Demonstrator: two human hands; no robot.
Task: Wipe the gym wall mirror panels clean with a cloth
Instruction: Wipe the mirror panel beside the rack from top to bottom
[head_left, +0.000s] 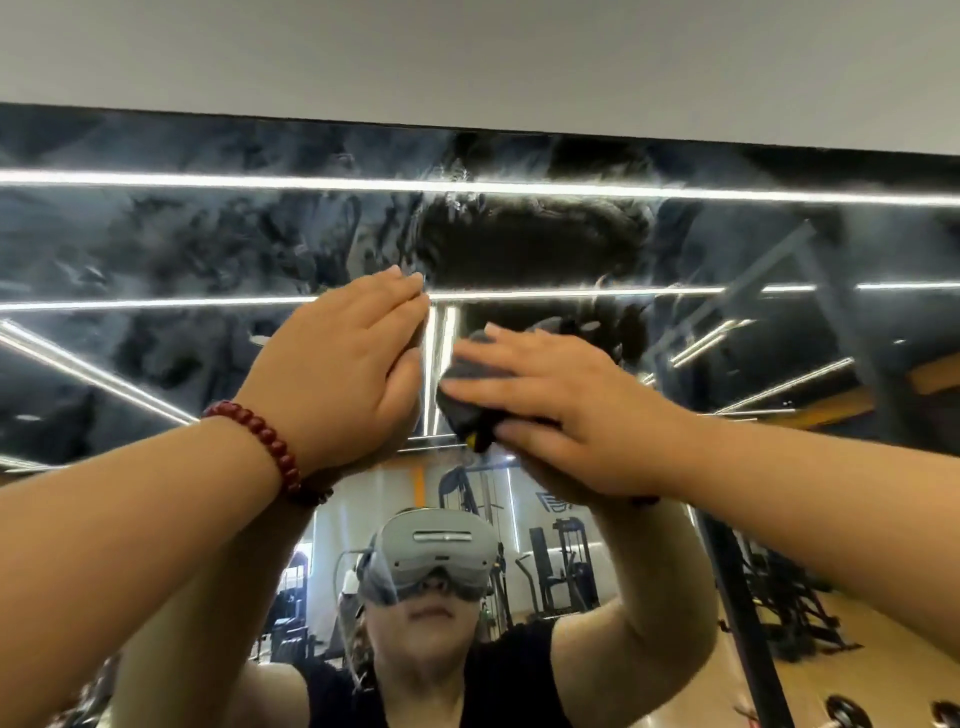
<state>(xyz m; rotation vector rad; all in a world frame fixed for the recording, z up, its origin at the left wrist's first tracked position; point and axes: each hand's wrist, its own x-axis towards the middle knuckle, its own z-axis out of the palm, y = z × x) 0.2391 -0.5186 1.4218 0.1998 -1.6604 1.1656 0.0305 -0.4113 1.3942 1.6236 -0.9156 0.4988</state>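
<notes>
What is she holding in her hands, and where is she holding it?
The right hand presses a bunched dark cloth against the mirror, fingers spread over its top. The left hand holds nothing, flat on the glass.

Your one view: head camera, tilted up.
You look close at the mirror (208, 249) near its top edge; no second view overlaps it.

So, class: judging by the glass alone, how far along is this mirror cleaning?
Done: a dark, clearer oval above the hands. In hand: the right hand presses a grey cloth flat to the mirror; the left hand rests flat beside it. Left: cloudy smears cover the upper glass on both sides.
</notes>
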